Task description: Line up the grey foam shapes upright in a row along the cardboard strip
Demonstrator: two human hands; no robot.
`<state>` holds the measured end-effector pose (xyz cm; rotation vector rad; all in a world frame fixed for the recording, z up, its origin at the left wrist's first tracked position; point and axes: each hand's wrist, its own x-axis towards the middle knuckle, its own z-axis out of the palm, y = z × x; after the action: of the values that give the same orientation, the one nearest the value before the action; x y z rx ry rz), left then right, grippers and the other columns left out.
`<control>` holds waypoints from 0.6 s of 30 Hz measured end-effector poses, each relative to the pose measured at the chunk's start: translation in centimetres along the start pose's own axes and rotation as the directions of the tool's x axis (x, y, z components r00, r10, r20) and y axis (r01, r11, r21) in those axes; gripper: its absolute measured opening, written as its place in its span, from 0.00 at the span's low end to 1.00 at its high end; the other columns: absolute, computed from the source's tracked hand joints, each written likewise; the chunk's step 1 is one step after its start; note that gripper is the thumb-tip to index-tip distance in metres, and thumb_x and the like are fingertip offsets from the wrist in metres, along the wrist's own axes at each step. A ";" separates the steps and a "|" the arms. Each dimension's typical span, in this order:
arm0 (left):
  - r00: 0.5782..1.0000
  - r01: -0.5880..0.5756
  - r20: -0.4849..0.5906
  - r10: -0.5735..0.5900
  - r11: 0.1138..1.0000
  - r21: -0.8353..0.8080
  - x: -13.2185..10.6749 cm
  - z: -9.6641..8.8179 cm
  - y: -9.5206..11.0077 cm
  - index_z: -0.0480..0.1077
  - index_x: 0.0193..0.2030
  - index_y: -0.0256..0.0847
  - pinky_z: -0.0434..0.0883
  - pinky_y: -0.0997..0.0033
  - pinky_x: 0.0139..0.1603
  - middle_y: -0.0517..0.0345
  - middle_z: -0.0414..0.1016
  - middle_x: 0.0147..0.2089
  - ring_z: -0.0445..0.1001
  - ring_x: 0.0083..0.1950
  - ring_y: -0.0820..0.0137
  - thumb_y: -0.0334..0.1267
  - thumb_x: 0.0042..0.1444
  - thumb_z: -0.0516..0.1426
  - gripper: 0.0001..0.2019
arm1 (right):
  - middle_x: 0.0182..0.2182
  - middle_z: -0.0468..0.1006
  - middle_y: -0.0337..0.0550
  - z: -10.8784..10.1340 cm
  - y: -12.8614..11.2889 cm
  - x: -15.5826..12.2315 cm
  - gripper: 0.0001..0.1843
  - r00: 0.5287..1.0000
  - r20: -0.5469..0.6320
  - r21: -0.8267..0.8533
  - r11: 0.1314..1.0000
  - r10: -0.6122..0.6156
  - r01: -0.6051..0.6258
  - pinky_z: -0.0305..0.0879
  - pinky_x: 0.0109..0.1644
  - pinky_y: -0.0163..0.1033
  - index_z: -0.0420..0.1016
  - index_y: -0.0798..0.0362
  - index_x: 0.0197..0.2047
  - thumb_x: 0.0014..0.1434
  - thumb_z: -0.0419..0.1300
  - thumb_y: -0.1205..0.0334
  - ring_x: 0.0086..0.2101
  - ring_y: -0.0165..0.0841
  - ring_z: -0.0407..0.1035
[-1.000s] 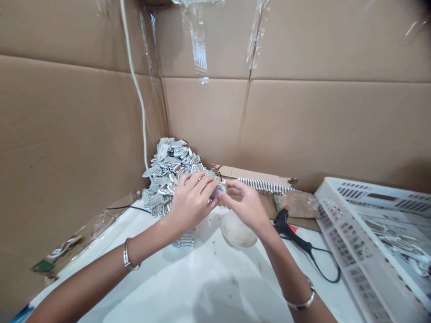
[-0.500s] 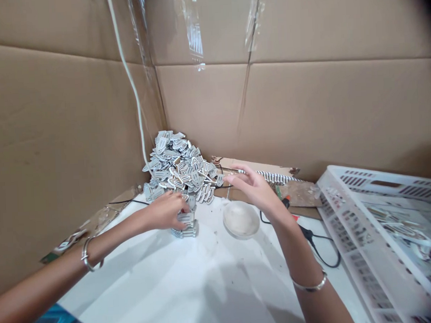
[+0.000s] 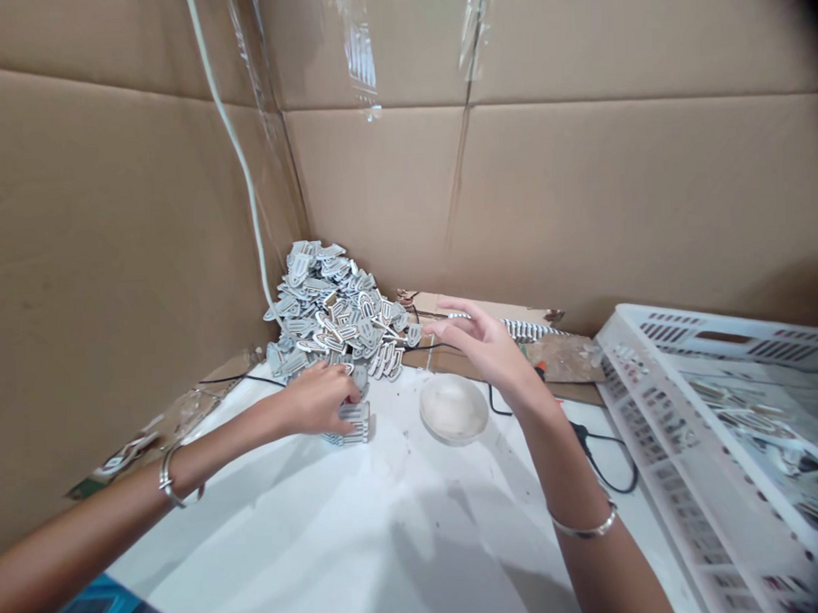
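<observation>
Left hand (image 3: pixel 314 399): grip clenched on a small stack of pieces (image 3: pixel 354 424).
Right hand (image 3: pixel 485 346): grip open, just beside a big pile of pieces (image 3: pixel 334 310).
Desk (image 3: pixel 289 529): white, with a round bowl (image 3: pixel 452 409).

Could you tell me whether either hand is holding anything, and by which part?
The right hand is empty; the left hand touches a small stack, grip unclear.

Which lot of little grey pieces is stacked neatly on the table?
The small stack beside the left hand; the rest lie in a loose heap or a row on cardboard.
</observation>
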<state>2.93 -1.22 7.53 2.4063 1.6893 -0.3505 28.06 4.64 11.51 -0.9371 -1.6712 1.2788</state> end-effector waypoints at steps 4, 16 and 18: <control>1.000 -0.021 0.018 0.021 0.999 0.042 0.2 0.5 0.0 0.76 0.39 0.43 0.63 0.56 0.52 0.49 0.78 0.44 0.72 0.51 0.53 0.47 0.51 0.63 0.12 | 0.39 0.83 0.43 -0.2 0.1 0.0 0.22 1.000 0.005 0.031 0.999 -0.018 0.018 0.65 0.56 0.47 0.67 0.49 0.55 0.59 0.61 0.54 0.48 0.39 0.75; 0.998 0.039 0.045 -0.045 0.990 0.138 1.5 2.5 1.4 0.73 0.46 0.38 0.68 0.55 0.47 0.43 0.80 0.40 0.78 0.45 0.48 0.41 0.45 0.61 0.20 | 0.41 0.83 0.45 -0.9 -0.2 -0.2 0.22 1.000 -0.008 0.018 1.000 -0.026 0.026 0.65 0.56 0.49 0.67 0.49 0.54 0.59 0.61 0.53 0.50 0.40 0.73; 0.997 0.048 0.049 -0.056 0.988 0.144 1.5 2.8 1.5 0.73 0.47 0.38 0.69 0.56 0.46 0.44 0.81 0.39 0.79 0.44 0.49 0.40 0.46 0.60 0.20 | 0.41 0.82 0.45 -1.0 -0.3 -0.2 0.23 1.000 -0.012 0.011 1.000 -0.025 0.025 0.64 0.56 0.49 0.67 0.50 0.55 0.58 0.61 0.52 0.50 0.41 0.73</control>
<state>4.56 -1.17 4.46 2.4310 1.7626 -0.5555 29.06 4.79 11.91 -0.9120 -1.6601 1.2626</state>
